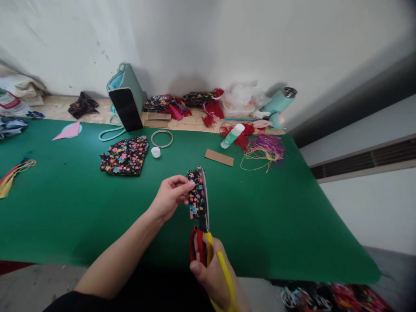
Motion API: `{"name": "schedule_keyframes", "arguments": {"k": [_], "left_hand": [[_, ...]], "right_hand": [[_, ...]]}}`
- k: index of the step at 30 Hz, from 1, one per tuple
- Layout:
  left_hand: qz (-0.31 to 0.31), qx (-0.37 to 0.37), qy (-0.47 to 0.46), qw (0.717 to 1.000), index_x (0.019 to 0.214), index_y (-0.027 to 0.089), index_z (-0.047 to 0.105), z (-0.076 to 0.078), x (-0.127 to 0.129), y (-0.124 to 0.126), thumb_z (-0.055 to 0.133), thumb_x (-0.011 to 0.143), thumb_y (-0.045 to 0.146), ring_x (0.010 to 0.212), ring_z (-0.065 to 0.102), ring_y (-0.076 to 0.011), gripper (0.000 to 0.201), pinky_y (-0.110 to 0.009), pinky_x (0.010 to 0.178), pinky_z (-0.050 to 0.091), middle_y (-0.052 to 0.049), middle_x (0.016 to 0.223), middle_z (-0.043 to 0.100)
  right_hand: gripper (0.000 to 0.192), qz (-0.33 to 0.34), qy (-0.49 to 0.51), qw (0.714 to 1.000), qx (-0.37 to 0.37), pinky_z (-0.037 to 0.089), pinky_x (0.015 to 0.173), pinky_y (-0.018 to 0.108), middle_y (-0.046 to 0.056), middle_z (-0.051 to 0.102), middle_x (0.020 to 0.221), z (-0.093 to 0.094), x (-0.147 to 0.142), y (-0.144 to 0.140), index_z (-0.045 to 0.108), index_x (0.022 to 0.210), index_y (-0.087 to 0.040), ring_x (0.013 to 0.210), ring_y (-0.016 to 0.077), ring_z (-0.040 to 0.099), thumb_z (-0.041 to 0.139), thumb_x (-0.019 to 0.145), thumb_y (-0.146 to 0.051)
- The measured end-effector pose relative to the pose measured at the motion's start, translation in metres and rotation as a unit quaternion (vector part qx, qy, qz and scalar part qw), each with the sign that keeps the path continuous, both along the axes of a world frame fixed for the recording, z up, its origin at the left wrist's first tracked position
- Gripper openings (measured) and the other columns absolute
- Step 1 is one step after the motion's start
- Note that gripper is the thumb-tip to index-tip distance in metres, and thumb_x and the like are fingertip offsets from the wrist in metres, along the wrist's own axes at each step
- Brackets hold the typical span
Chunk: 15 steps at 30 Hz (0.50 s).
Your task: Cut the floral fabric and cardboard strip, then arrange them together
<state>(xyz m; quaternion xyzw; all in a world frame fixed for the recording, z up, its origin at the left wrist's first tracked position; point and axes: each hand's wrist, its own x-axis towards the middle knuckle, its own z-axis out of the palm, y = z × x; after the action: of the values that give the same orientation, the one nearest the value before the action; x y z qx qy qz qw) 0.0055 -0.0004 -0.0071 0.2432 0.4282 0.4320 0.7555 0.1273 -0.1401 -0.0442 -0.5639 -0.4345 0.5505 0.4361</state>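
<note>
Floral fabric scrap, a small folded piece of black cloth printed with bright flowers, hangs above the near middle of the counter, pinched at its left edge by the left hand, whose fingers are closed on it. Broad green matte sheeting covers the counter from edge to edge, with bare pale wood showing along the back by the white wall. A mint handbag stands at the back with a dark phone leaning against it. A larger flat piece of the same flowered cloth lies left of centre. The scissors, with red and yellow loop handles and thin steel blades nearly closed along the scrap's right edge, are gripped by the right hand, its fingers curled through the loops. A tangle of purple and yellow threads sits to the right, near a cardboard strip, a white glue tube, a thin metal ring and a small white cap.
</note>
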Motion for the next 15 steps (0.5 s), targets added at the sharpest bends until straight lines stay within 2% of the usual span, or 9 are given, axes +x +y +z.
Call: {"name": "schedule_keyframes", "arguments": {"k": [6,12,15], "left_hand": [[-0.004,0.001,0.002,1.0,0.062,0.013,0.057,-0.0006,-0.0006,0.0001,0.088,0.05,0.034,0.042,0.05,-0.0047,0.039,-0.013,0.037,0.038,0.003,0.051,0.057],[-0.004,0.0,0.003,1.0,0.063,0.013,0.057,-0.0006,-0.0006,-0.0001,0.088,0.049,0.035,0.042,0.05,-0.0047,0.04,-0.013,0.037,0.038,0.003,0.051,0.057],[-0.004,0.0,0.006,1.0,0.063,0.013,0.057,-0.0005,-0.0005,-0.0001,0.088,0.05,0.035,0.042,0.05,-0.0049,0.04,-0.013,0.037,0.038,0.004,0.051,0.057]], "right_hand": [[0.056,0.001,0.006,1.0,0.011,0.027,0.041,0.022,-0.006,0.037,0.054,0.0004,0.0009,0.0007,0.049,0.067,-0.022,0.049,0.0098,0.03,0.075,0.054,-0.07],[0.057,0.011,-0.005,1.0,-0.012,0.02,0.039,0.022,-0.008,0.028,0.053,0.003,-0.0025,0.0043,0.042,0.062,-0.022,0.049,0.0077,0.021,0.077,0.056,-0.066],[0.057,0.003,-0.011,1.0,-0.02,0.021,0.04,0.022,-0.008,0.028,0.054,0.0029,-0.0034,0.005,0.041,0.062,-0.021,0.051,0.0078,0.021,0.076,0.057,-0.067]]}}
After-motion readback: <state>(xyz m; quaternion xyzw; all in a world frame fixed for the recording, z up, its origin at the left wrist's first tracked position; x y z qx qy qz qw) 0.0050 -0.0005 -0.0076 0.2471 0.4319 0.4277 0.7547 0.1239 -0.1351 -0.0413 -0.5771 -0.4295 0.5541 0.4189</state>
